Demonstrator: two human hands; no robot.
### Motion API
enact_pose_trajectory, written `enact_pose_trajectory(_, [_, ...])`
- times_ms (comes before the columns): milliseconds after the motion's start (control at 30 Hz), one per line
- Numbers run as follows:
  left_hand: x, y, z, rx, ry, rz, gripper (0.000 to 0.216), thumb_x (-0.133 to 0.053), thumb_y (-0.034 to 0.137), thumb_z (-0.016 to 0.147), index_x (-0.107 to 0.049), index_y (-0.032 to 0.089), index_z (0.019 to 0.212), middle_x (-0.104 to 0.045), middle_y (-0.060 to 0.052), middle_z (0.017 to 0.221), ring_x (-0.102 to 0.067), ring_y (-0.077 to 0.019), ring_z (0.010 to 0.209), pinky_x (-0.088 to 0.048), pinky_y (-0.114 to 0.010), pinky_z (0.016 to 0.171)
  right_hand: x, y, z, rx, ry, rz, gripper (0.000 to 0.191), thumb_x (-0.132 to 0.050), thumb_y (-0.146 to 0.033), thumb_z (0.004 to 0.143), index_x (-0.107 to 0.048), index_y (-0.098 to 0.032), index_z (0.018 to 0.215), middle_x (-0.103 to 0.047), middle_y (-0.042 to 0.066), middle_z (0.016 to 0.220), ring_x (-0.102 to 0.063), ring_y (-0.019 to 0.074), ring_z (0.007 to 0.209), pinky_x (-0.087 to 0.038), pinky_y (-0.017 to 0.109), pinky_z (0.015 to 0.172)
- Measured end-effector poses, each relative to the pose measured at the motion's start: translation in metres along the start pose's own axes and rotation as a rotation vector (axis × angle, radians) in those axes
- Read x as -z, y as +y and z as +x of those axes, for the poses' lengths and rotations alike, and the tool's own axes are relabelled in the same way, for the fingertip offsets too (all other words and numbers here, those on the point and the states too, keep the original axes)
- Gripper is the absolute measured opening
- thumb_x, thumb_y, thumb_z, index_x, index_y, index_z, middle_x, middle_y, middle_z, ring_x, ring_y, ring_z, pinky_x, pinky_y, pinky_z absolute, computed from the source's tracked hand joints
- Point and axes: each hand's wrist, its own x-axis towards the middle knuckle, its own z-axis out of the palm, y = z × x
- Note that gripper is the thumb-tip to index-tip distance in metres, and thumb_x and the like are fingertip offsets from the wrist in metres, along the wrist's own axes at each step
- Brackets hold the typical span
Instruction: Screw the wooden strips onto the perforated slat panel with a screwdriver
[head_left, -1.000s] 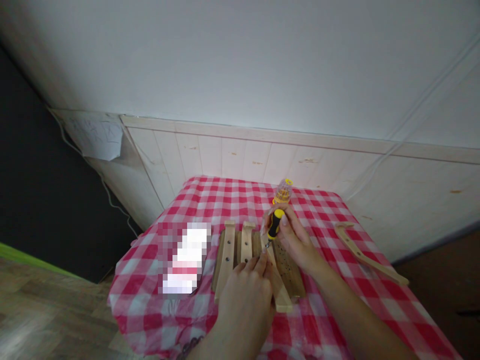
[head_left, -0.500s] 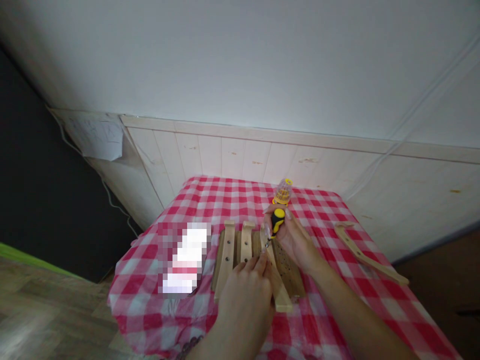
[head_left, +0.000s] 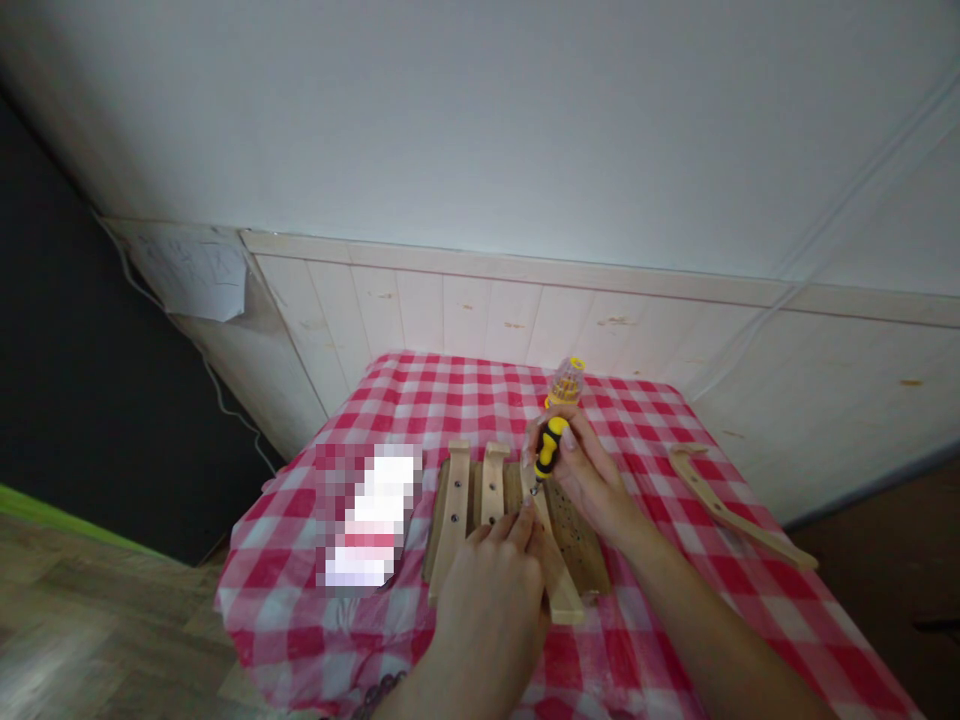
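Note:
A wooden board (head_left: 585, 545) with several pale wooden slats (head_left: 455, 505) on it lies on a table under a red-and-white checked cloth (head_left: 450, 400). My right hand (head_left: 589, 478) is closed round a black-and-yellow screwdriver (head_left: 548, 446), its tip down on the rightmost slat (head_left: 559, 580). My left hand (head_left: 495, 580) rests on the board, fingertips pressed together on that slat right beside the screwdriver tip.
A yellow-capped clear bit holder (head_left: 566, 382) stands behind my right hand. A curved wooden piece (head_left: 731, 510) lies at the right of the cloth. A blurred white and pink object (head_left: 367, 515) lies at the left. A pale panelled wall (head_left: 480, 310) runs behind the table.
The screwdriver handle has tilted and turned slightly in my right hand. My left hand and the board have stayed put.

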Motion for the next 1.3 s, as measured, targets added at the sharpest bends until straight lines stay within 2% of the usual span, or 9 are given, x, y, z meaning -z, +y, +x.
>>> enact_pose_trajectory(200, [-0.001,0.0,0.0,-0.024,0.021,0.026,0.06,-0.057,0.003,0.088,-0.067,0.012,0.145,-0.05,-0.013,0.165,-0.061,-0.0322,0.143,-0.056,-0.043,0.115,0.003,0.004,-0.002,-0.018,0.014,0.018,0.031,-0.069,-0.058,0.1,-0.057,-0.031,0.107,-0.063,-0.004,0.083,-0.056,0.0166,0.072,-0.044,0.033,0.07])
enact_pose_trajectory(333, [0.001,0.001,-0.001,-0.025,0.028,0.038,0.059,-0.058,0.003,0.086,-0.068,0.012,0.144,-0.052,-0.013,0.163,-0.064,-0.0326,0.14,-0.057,-0.043,0.114,0.002,0.003,-0.002,-0.042,0.025,0.038,0.034,-0.073,-0.058,0.097,-0.06,-0.032,0.116,-0.06,-0.004,0.082,-0.051,0.0167,0.069,-0.042,0.032,0.067])
enact_pose_trajectory(500, [0.001,0.0,0.0,-0.033,0.022,0.032,0.06,-0.058,0.003,0.084,-0.069,0.011,0.143,-0.049,-0.014,0.165,-0.062,-0.0324,0.143,-0.056,-0.043,0.116,-0.002,-0.004,0.002,-0.103,-0.02,0.115,0.051,-0.055,-0.071,0.1,-0.072,-0.024,0.109,-0.061,0.002,0.079,-0.053,0.0203,0.069,-0.046,0.035,0.064])
enact_pose_trajectory(700, [-0.001,0.0,-0.001,-0.034,0.033,0.034,0.06,-0.058,0.003,0.084,-0.07,0.012,0.142,-0.049,-0.014,0.165,-0.062,-0.033,0.143,-0.057,-0.044,0.115,-0.001,-0.004,0.002,-0.112,0.004,0.133,0.038,-0.062,-0.064,0.1,-0.068,-0.026,0.099,-0.066,0.002,0.081,-0.065,0.0222,0.079,-0.053,0.035,0.069])
enact_pose_trajectory(833, [0.0,0.0,-0.001,-0.036,0.04,0.036,0.058,-0.057,0.003,0.085,-0.071,0.012,0.141,-0.052,-0.014,0.163,-0.064,-0.0324,0.14,-0.058,-0.043,0.112,0.001,-0.002,0.001,-0.068,0.014,0.087,0.034,-0.063,-0.062,0.101,-0.064,-0.028,0.101,-0.069,0.003,0.089,-0.067,0.0222,0.082,-0.055,0.037,0.072])
enact_pose_trajectory(1000, [0.0,-0.001,0.0,-0.027,0.027,0.026,0.055,-0.058,0.004,0.087,-0.073,0.012,0.139,-0.052,-0.013,0.164,-0.064,-0.0329,0.14,-0.057,-0.043,0.113,0.003,-0.001,-0.001,-0.027,0.009,0.012,0.03,-0.061,-0.06,0.103,-0.058,-0.03,0.109,-0.069,0.001,0.092,-0.065,0.0207,0.079,-0.053,0.036,0.072])
enact_pose_trajectory(1300, [0.001,0.0,-0.001,-0.034,0.025,0.039,0.066,-0.054,0.001,0.087,-0.059,0.009,0.152,-0.049,-0.015,0.165,-0.063,-0.0325,0.142,-0.056,-0.044,0.115,0.005,-0.002,-0.001,-0.031,-0.019,-0.009,0.031,-0.071,-0.057,0.099,-0.053,-0.031,0.106,-0.063,-0.004,0.085,-0.055,0.0167,0.072,-0.044,0.032,0.07])
